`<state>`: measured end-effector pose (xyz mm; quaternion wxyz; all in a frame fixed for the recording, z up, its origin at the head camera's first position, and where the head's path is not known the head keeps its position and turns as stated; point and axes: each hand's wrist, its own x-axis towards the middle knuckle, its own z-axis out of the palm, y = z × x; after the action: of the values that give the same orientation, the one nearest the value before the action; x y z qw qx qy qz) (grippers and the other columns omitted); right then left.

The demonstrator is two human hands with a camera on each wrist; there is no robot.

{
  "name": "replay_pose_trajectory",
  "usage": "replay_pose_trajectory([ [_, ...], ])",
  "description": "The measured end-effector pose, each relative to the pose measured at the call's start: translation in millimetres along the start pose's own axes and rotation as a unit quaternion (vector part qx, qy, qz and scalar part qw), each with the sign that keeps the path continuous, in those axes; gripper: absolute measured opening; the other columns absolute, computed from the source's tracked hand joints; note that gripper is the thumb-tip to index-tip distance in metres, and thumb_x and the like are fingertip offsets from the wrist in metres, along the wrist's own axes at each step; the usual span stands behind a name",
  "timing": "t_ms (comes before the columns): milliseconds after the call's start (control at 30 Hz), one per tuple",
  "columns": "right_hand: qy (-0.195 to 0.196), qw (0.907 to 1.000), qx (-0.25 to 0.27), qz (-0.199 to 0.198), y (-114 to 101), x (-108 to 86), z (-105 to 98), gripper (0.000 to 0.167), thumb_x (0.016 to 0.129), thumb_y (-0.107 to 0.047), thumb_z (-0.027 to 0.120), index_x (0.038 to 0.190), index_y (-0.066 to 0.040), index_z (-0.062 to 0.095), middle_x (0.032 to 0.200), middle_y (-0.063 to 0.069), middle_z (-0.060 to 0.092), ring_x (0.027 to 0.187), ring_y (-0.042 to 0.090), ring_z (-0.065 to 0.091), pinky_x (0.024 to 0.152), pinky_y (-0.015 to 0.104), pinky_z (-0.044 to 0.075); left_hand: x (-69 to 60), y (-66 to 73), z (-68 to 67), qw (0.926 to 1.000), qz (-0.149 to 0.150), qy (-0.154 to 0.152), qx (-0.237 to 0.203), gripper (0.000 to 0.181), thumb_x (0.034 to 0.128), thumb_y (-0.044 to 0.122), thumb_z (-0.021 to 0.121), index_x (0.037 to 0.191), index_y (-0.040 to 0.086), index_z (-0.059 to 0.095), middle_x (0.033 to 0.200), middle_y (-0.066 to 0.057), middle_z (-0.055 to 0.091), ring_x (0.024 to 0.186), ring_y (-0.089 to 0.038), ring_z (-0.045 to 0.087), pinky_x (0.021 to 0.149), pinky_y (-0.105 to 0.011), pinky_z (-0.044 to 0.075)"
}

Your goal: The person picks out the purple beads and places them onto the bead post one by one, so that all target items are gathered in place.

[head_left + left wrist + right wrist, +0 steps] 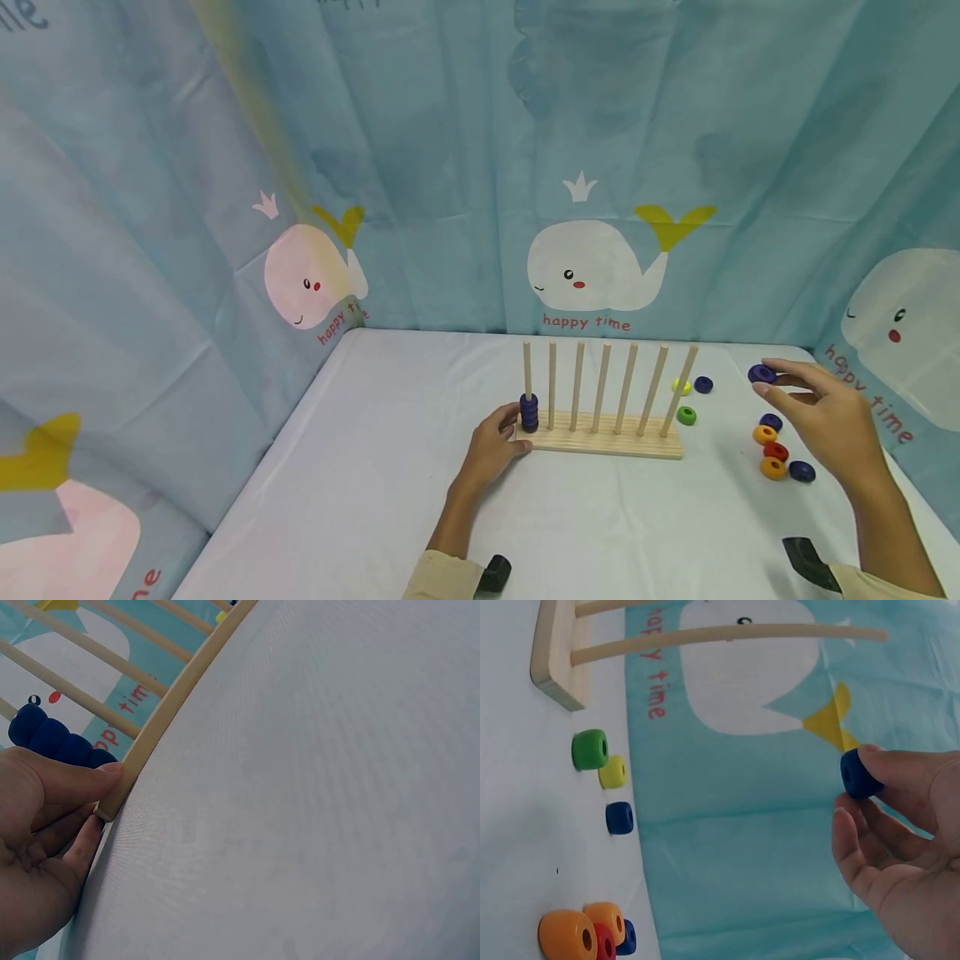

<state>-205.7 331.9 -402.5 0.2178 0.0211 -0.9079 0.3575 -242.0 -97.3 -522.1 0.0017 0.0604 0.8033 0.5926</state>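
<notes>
A wooden peg rack (600, 446) with several upright pegs stands on the white table. Dark blue beads (529, 413) are stacked on its leftmost peg, and in the left wrist view these beads (52, 739) sit just beyond the thumb. My left hand (492, 448) grips the left end of the rack's base (142, 754), thumb on the front edge. To the right of the rack, raised above the table, my right hand (832, 412) pinches a blue bead (860, 774) between thumb and fingers. The bead's hole shows in the right wrist view.
Right of the rack lie a green bead (686, 415), a yellow bead (681, 387) and a blue bead (703, 384). Nearer the right forearm are orange beads (773, 468), a red bead (776, 451) and more blue ones (802, 472). A whale-print curtain (450, 167) hangs behind the table.
</notes>
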Motion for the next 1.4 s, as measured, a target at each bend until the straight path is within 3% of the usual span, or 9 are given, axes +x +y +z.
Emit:
replay_pose_trajectory([
  [433,0.025,0.9991,0.023,-0.026,-21,6.6,3,0.045,0.103,-0.023,0.072,0.142,-0.003,0.065,0.130,0.022,0.064,0.093,-0.028,0.045,0.075,-0.008,0.044,-0.5,0.2,-0.2,1.0000,-0.002,-0.002,-0.006,0.068,0.0890,-0.003,0.079,0.152,0.001,0.054,0.153,-0.019,0.058,0.146,-0.035,0.053,0.120,-0.033,0.048],
  [567,0.043,0.9976,0.030,-0.044,-31,9.2,2,0.044,0.102,-0.021,0.073,0.142,-0.004,0.066,0.122,-0.002,0.064,0.094,-0.026,0.049,0.077,-0.008,0.044,-0.1,0.6,-0.2,1.0000,-0.001,-0.003,-0.007,0.068,0.0890,-0.003,0.079,0.152,0.000,0.054,0.153,-0.020,0.057,0.146,-0.035,0.052,0.121,-0.033,0.048],
  [667,0.052,0.9964,0.040,-0.054,-40,10.7,2,0.043,0.101,-0.019,0.074,0.140,-0.004,0.067,0.120,-0.008,0.062,0.094,-0.025,0.051,0.080,-0.008,0.044,0.4,1.0,-0.1,1.0000,-0.003,-0.002,-0.004,0.068,0.0896,-0.002,0.079,0.152,0.001,0.053,0.153,-0.020,0.057,0.146,-0.035,0.052,0.121,-0.034,0.048],
  [800,0.054,0.9951,0.057,-0.062,-50,12.0,5,0.041,0.101,-0.018,0.075,0.139,-0.004,0.069,0.122,-0.001,0.063,0.096,-0.024,0.053,0.082,-0.007,0.045,0.7,0.4,0.0,1.0000,-0.006,-0.002,-0.001,0.067,0.0897,-0.001,0.079,0.152,0.001,0.053,0.153,-0.019,0.057,0.146,-0.035,0.052,0.121,-0.034,0.048],
  [1400,0.031,0.9857,0.113,-0.122,-92,25.0,22,0.042,0.097,-0.008,0.078,0.138,-0.008,0.071,0.121,-0.015,0.061,0.099,-0.008,0.063,0.088,-0.004,0.048,0.9,-1.5,-0.3,1.0000,-0.002,-0.006,-0.003,0.068,0.0897,-0.001,0.079,0.152,0.000,0.053,0.153,-0.019,0.057,0.146,-0.034,0.052,0.121,-0.032,0.047],
])
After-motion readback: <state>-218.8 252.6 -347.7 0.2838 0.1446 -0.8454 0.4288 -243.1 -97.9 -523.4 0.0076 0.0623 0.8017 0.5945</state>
